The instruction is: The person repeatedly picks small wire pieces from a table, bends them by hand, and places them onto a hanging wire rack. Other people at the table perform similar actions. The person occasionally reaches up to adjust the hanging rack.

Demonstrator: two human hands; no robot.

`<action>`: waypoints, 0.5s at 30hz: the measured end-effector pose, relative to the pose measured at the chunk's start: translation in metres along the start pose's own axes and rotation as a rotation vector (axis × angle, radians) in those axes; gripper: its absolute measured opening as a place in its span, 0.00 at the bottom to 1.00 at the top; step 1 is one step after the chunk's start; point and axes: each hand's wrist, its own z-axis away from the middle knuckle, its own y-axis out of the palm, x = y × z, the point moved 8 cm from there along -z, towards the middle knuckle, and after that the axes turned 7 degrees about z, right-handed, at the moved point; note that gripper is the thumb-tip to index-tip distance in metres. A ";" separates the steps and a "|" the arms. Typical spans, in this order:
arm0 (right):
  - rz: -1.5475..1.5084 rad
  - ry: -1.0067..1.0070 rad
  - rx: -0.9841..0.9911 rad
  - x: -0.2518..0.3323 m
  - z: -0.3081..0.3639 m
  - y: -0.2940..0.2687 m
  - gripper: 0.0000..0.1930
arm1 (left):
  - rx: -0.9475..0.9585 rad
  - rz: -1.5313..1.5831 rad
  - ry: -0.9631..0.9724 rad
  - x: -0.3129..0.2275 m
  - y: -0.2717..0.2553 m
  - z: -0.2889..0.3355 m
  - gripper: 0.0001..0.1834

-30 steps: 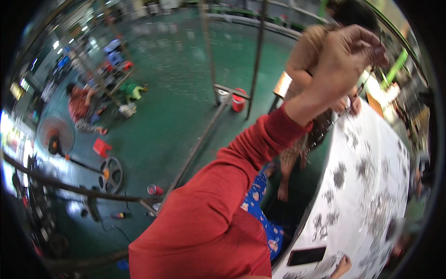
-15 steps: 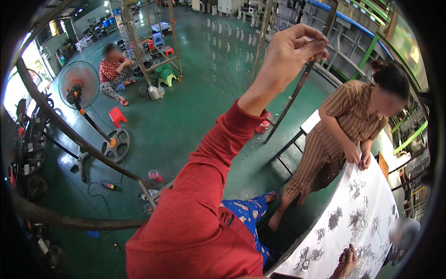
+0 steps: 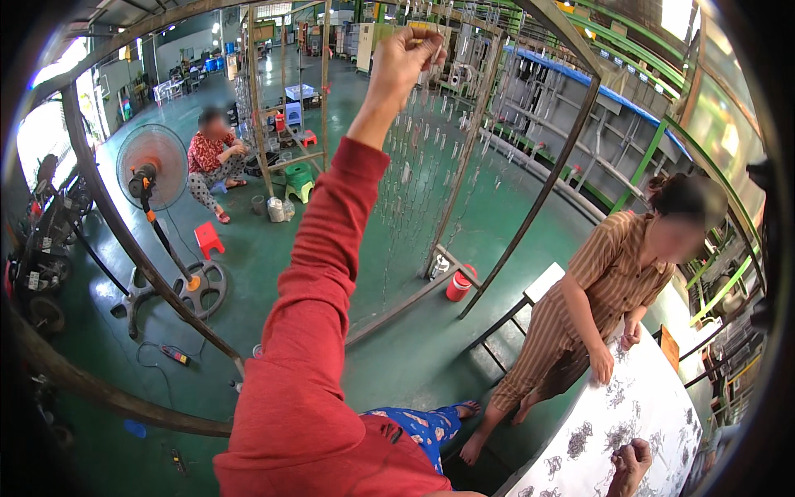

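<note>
My left hand (image 3: 404, 62), at the end of a raised red sleeve, is closed in a pinch high up by the hanging strands of small clear or silvery pieces (image 3: 418, 166). What its fingertips hold is too small to make out. Low on the right, my right hand (image 3: 633, 465) is over the white-topped table (image 3: 546, 447), its fingers curled closed. Whatever may be in them is hidden. Beside that hand lie small tangled heaps of thin dark metal pieces (image 3: 580, 439).
A co-worker in striped brown clothes (image 3: 596, 290) bends over the table's far end. Rusty frame bars (image 3: 538, 199) surround the strands. To the left are a standing fan (image 3: 147, 170) and red stool (image 3: 209, 239); a red bucket (image 3: 460, 283) sits on the floor. Another person (image 3: 211, 157) sits farther back.
My view has tilted up, showing more of the strands and frame. My left hand appears farther left and higher, against the strands. The co-worker's hands have moved apart.
</note>
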 end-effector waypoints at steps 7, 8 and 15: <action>-0.015 -0.095 -0.022 0.039 -0.011 0.016 0.15 | 0.005 -0.029 0.039 0.011 -0.022 -0.070 0.12; -0.041 -0.112 -0.018 0.043 -0.011 0.018 0.15 | 0.004 -0.074 0.037 0.014 -0.024 -0.081 0.12; -0.041 -0.115 0.045 0.044 -0.013 0.028 0.16 | 0.209 -0.051 0.249 0.021 0.001 -0.141 0.06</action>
